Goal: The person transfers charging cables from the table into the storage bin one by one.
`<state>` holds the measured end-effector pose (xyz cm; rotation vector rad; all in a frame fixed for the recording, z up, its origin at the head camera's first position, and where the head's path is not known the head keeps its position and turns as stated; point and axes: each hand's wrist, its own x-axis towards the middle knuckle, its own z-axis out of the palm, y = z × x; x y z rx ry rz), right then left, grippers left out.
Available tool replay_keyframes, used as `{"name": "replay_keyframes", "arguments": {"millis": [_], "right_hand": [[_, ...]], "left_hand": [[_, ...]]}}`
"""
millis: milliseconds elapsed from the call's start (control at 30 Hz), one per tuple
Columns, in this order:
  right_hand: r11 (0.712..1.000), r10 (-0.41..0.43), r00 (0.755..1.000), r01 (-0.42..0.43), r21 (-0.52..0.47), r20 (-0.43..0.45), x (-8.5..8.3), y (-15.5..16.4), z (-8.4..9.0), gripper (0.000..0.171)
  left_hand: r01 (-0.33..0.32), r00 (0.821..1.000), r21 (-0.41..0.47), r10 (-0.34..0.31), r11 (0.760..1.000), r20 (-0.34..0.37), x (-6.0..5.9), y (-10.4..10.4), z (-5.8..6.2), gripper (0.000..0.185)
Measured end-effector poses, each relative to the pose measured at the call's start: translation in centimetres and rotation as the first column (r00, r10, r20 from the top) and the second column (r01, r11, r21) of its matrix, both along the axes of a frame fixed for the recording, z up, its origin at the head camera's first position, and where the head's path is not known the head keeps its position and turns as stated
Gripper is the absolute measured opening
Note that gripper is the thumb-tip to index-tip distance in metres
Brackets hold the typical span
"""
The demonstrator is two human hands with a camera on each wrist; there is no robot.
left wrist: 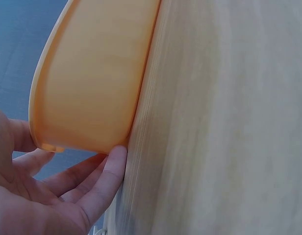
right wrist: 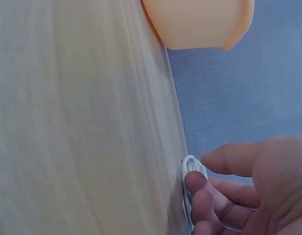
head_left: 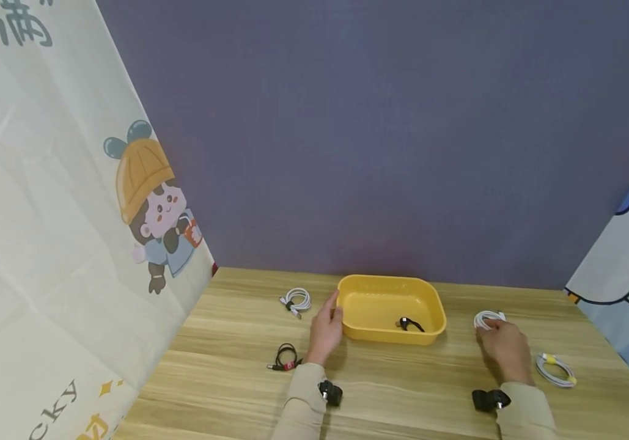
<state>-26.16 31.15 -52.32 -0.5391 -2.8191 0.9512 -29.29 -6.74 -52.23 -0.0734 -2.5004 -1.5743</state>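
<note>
**Hands at a yellow tray among coiled cables**

A yellow tray (head_left: pixel 436 305) was seen on a wooden table (head_left: pixel 226 391) before a purple wall (head_left: pixel 380 122). A small black cable (head_left: pixel 410 323) lay inside it. The left hand (head_left: pixel 325 329) was placed against the tray's left end, fingers extended. The right hand (head_left: pixel 503 346) was laid over a white coiled cable (head_left: pixel 486 318) to the right of the tray. Another white cable (head_left: pixel 296 300) lay left of the tray, a black cable with a red band (head_left: pixel 285 357) near the left sleeve, and a white cable with yellow ties (head_left: pixel 555 368) just right of the right hand. Cartoon-printed cloths (head_left: pixel 72 244) were hung at both sides.
</note>
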Motion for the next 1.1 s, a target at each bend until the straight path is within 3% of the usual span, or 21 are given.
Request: {"name": "replay_keyframes", "arguments": {"millis": [200,467,700,1100], "right_hand": [[1.0,0.009,0.999,-0.009,-0.007,0.032,0.21,0.24,0.04,0.047],[1.0,-0.012,1.0,0.012,0.008,-0.012,0.53,0.6,-0.13,0.032],[1.0,0.008,1.0,-0.008,0.01,-0.019,0.49,0.71,-0.21,0.03],[0.999,0.053,0.998,-0.054,0.008,0.04,0.57,0.78,0.04,0.036]], "left_hand": [[0.003,1.0,0.002,-0.003,1.0,-0.011,0.11,-0.01,0.0,0.045],[0.0,1.0,0.002,0.0,1.0,-0.002,0.08,-0.07,-0.02,0.045],[-0.003,1.0,-0.007,0.003,1.0,-0.023,0.13,-0.07,-0.2,0.045],[-0.003,1.0,-0.013,0.003,1.0,-0.029,0.09,-0.02,-0.27,0.045]]}}
